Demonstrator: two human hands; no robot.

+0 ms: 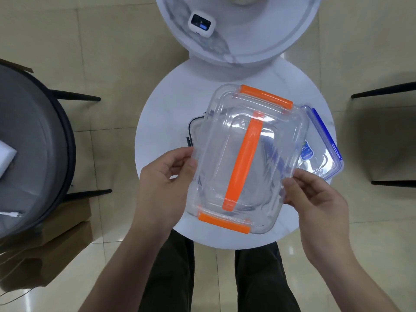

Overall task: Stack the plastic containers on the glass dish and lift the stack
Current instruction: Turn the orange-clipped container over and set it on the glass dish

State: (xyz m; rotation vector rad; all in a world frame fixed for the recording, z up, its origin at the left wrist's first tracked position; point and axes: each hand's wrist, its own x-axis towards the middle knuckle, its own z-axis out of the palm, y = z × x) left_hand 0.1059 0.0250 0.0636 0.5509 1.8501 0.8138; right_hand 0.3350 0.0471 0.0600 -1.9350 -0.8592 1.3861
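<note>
A clear plastic container with orange clips and an orange handle (244, 163) is held in the air over the small round white table (157, 113). My left hand (164, 179) grips its left edge and my right hand (315, 199) grips its right edge. Under it, at the left, a dish with a dark rim (191, 129) shows only its left edge; the rest is hidden. A clear container with blue clips (322, 152) lies on the table to the right, partly covered by the held container.
A larger round marble table (247, 37) stands behind with a small white device (201, 23) on it. A grey round chair (29, 149) is at the left, cardboard (51, 239) below it on the floor. Dark chair legs (382, 91) reach in from the right.
</note>
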